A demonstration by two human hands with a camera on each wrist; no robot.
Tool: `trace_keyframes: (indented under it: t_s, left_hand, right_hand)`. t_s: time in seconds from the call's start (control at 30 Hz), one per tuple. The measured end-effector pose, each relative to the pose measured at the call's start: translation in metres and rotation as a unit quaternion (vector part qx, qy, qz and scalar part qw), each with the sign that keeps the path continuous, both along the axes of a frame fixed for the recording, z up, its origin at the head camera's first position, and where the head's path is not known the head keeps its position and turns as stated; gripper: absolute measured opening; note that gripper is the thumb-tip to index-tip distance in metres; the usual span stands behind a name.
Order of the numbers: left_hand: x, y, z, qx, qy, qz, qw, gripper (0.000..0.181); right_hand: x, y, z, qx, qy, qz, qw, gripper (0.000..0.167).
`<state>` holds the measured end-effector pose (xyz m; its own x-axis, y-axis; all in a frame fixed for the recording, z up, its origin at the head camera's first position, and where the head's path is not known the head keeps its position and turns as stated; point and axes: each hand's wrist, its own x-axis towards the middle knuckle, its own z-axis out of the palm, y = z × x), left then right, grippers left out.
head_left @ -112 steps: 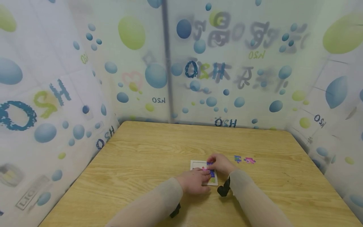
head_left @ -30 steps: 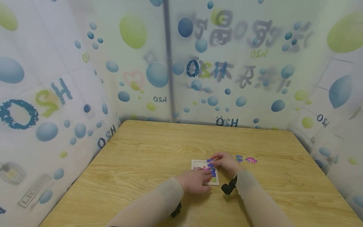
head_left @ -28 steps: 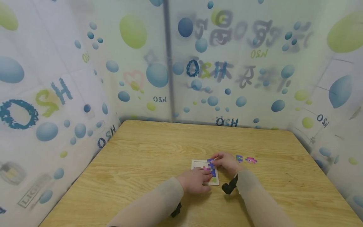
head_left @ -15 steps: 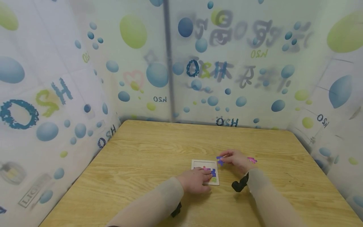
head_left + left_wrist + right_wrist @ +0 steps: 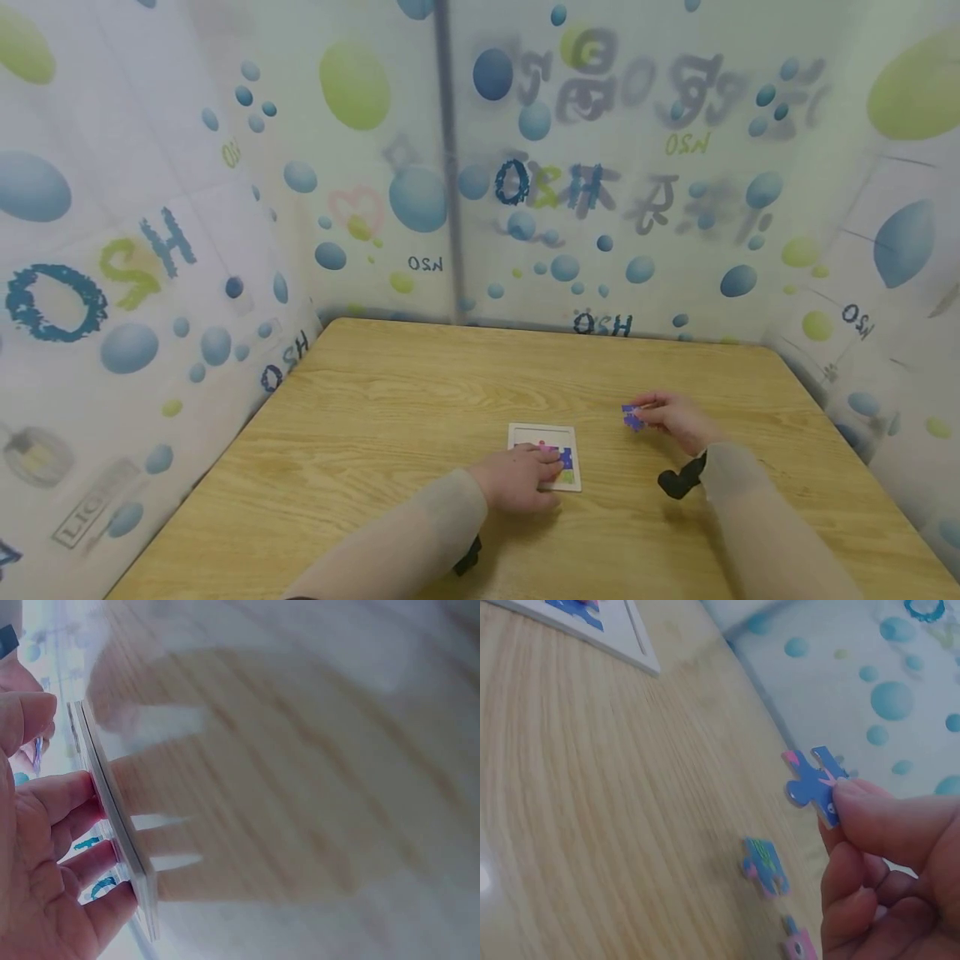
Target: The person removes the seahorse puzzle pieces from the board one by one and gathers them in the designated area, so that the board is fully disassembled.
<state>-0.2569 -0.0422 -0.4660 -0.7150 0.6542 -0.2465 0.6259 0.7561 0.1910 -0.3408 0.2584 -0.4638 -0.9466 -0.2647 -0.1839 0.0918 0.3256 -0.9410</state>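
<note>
My left hand [image 5: 517,481] lies over the lower left of a white puzzle tray [image 5: 543,427], its fingers resting on it. Blue and pink pieces [image 5: 566,459] show in the tray beside the fingertips; others are hidden beneath the hand. Off to the right, my right hand [image 5: 681,423] pinches a blue jigsaw piece [image 5: 810,780] with pink marks between thumb and fingers, held above the table. Below it in the right wrist view lie a loose blue and green piece [image 5: 763,864] and a pink piece [image 5: 799,946] with an eye, partly cut off.
The wooden table [image 5: 405,400] carries the tray and loose pieces. A patterned curtain [image 5: 360,208] with bubbles and lettering stands behind it and at both sides. Dark camera mounts [image 5: 682,479] sit at the wrists.
My right hand has taken the blue piece from the tray's upper right and carried it rightward, over the loose pieces, which it now hides in the head view. My left hand has stayed put.
</note>
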Motion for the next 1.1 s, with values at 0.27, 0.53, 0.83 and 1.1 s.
trace_keyframes:
  t_s: [0.27, 0.53, 0.83, 1.1]
  left_hand:
    - [-0.001, 0.0, -0.002, 0.004, 0.002, 0.003, 1.0, 0.064]
    - [0.001, 0.0, -0.001, 0.007, 0.001, 0.004, 1.0, 0.064]
    - [0.001, -0.001, 0.001, 0.012, -0.007, 0.002, 0.9999, 0.063]
    - [0.0, -0.001, -0.001, 0.009, -0.002, 0.005, 0.9999, 0.063]
  right_hand:
    - [0.0, 0.032, 0.004, -0.02, -0.001, -0.007, 0.9998, 0.025]
    - [-0.002, 0.058, 0.001, 0.014, -0.01, -0.012, 0.9998, 0.022]
    - [-0.003, 0.079, 0.003, 0.039, -0.014, -0.019, 0.999, 0.028]
    - [-0.007, 0.09, 0.005, 0.093, -0.023, -0.022, 0.9952, 0.036]
